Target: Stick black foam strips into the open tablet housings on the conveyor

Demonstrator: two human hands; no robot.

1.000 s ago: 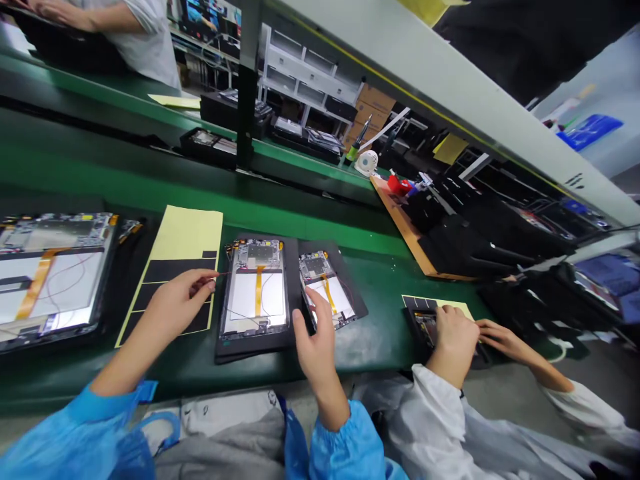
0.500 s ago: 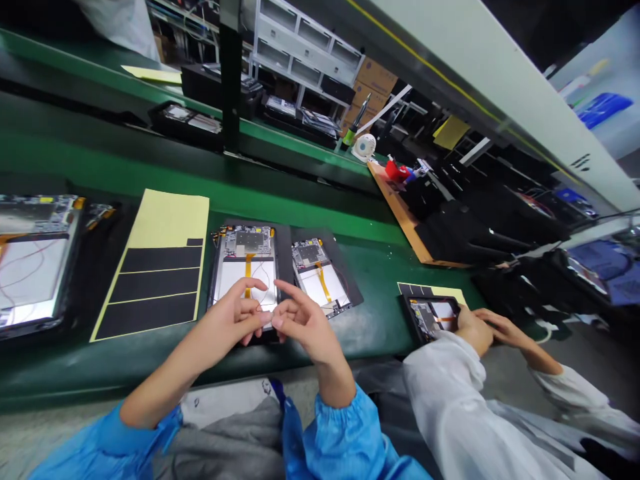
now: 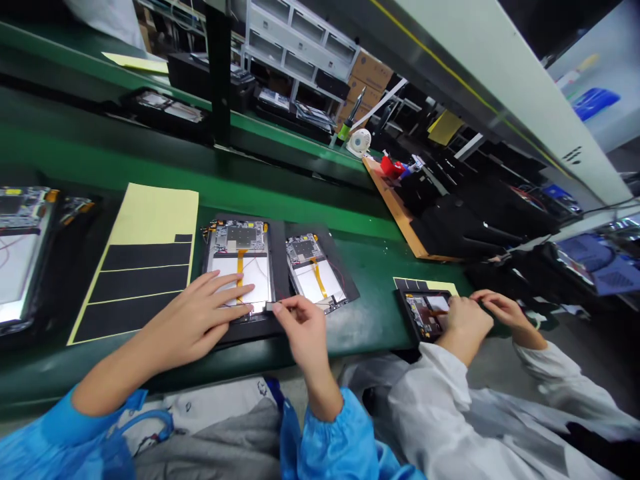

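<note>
An opened tablet (image 3: 256,280) lies in a black tray in front of me, with its circuit board, orange ribbon cable (image 3: 241,263) and white battery-like panels showing. Flat across its lower left part rests my left hand (image 3: 207,317), fingers spread. At the lower right corner of the tablet, my right hand (image 3: 304,325) pinches a small dark rectangular piece (image 3: 271,307) between thumb and index finger. Thin wires run near that piece; I cannot make out its kind. A second opened tablet (image 3: 315,272) lies just beyond my right hand, on a black sheet.
To the left lie a yellow sheet with black adhesive strips (image 3: 155,217) and another opened tablet (image 3: 17,267). On the right, a co-worker's hands (image 3: 467,323) work at a tablet in a black tray (image 3: 407,317). A small white fan (image 3: 359,141) stands on the rear ledge.
My hands, close together over the tablet before, have parted. The left has spread flat on the tablet; the right has lowered a small dark piece to its corner. The view has shifted slightly.
</note>
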